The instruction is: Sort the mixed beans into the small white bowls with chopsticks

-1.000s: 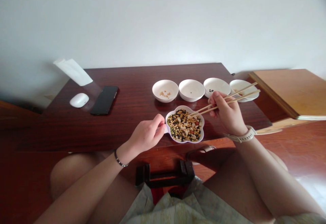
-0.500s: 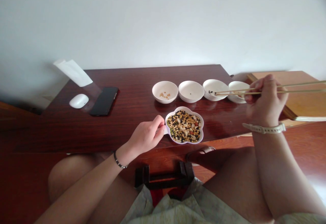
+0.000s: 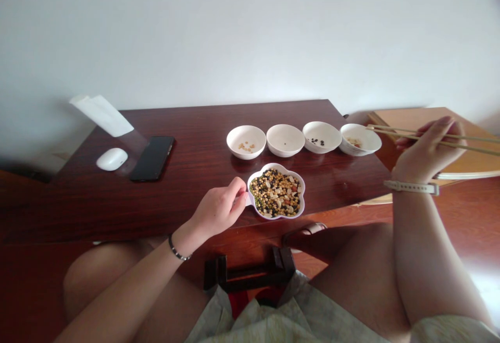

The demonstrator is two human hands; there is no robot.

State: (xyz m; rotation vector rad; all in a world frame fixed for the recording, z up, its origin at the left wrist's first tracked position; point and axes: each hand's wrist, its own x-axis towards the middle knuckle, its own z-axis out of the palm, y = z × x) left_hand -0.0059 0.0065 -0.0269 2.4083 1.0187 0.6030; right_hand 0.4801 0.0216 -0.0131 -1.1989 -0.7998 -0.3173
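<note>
A flower-shaped white dish (image 3: 276, 168) full of mixed beans sits near the front edge of the dark wooden table (image 3: 187, 187). My left hand (image 3: 219, 208) pinches the dish's small handle at its left side. My right hand (image 3: 427, 150) is raised off to the right, closed on a pair of wooden chopsticks (image 3: 390, 133) whose tips hover over the rightmost small white bowl (image 3: 360, 139). Three more small white bowls stand in a row behind the dish: one with pale beans (image 3: 246, 141), one nearly bare (image 3: 285, 140), one with black beans (image 3: 322, 137).
A black phone (image 3: 152, 157), a white mouse (image 3: 111, 159) and a white folded paper (image 3: 102, 115) lie at the table's left. A lighter wooden board (image 3: 425, 119) stands to the right. A dark wooden stool frame (image 3: 250, 272) sits below, between my knees.
My right hand lifted the chopsticks out of the bean dish and swung right, past the black-bean bowl to the rightmost bowl. The left hand stayed on the dish handle.
</note>
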